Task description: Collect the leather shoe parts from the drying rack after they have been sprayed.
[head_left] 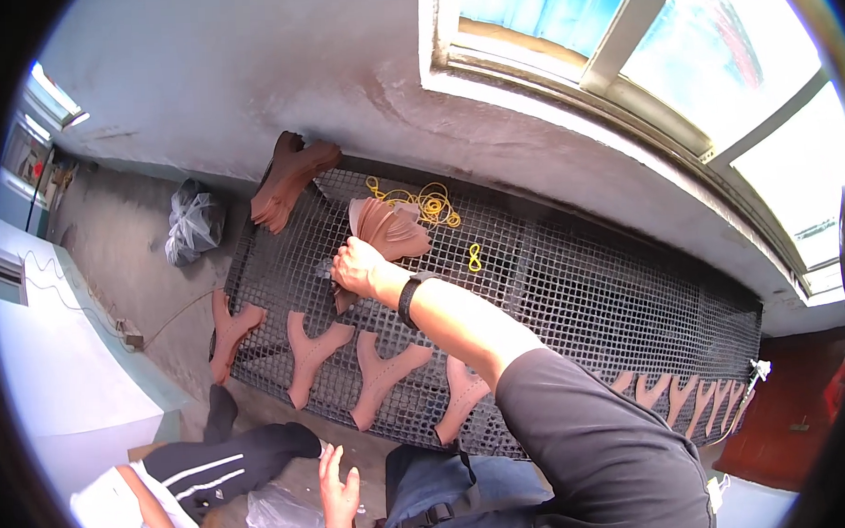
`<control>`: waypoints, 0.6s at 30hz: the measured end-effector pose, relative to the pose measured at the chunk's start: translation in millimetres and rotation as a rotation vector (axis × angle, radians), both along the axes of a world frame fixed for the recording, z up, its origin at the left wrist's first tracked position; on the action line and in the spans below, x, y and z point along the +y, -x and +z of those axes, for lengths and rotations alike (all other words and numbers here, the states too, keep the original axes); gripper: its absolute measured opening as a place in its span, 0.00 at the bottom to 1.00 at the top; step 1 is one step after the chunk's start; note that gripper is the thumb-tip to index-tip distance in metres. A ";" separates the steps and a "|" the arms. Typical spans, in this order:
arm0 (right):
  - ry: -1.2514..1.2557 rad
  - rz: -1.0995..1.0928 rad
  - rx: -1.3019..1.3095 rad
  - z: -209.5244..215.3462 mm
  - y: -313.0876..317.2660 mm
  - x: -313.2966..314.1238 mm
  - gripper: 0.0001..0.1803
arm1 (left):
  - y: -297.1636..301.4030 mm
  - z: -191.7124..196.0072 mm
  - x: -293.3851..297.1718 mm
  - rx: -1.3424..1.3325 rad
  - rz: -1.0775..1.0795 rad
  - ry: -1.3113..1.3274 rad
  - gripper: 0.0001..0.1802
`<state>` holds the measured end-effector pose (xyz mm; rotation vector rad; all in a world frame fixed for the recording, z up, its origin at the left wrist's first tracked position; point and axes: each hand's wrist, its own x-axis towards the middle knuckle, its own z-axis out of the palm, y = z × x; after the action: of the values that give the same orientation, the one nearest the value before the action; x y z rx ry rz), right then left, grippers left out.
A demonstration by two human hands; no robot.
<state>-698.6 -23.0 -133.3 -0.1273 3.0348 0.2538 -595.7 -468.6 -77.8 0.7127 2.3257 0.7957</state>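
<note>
My right hand point(356, 268), a black band on its wrist, reaches across a black grid-topped table point(554, 306). Its fingers are closed on a fanned stack of brown Y-shaped pieces point(384, 226), leather-like sheets. My left hand point(338, 490) is low in the view beyond the table's near edge, fingers apart and holding nothing. Along that near edge lie single Y-shaped pieces with rows of small holes, among them one piece point(316, 353) and another piece point(382, 377). A thicker, darker stack of Y-shaped pieces point(289, 180) rests at the table's far left corner.
Yellow cord point(432, 206) lies coiled behind the held stack, with a small yellow loop point(475, 257) nearby. More Y-shaped pieces point(680, 396) line the right near edge. A tied plastic bag point(194, 224) stands on the floor. At lower left is another person point(216, 471).
</note>
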 end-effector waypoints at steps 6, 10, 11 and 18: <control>0.082 0.008 0.132 -2.8 -18.9 10.1 0.08 | 8.5 18.6 32.0 -0.033 -0.041 0.010 0.30; -0.009 0.021 0.109 17.4 -38.6 1.5 0.08 | 13.7 16.5 43.1 -0.033 -0.029 -0.057 0.29; -0.010 0.047 0.107 25.5 -44.4 -8.8 0.07 | 16.2 15.6 45.5 -0.117 0.049 -0.123 0.29; 0.154 0.279 0.158 96.1 -113.4 -114.8 0.09 | 53.2 24.4 101.9 -0.984 0.386 -0.491 0.48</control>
<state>-585.2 -137.8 -37.2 -0.5701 3.1841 0.0498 -648.9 -366.7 -53.3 -0.0179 1.3691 1.4974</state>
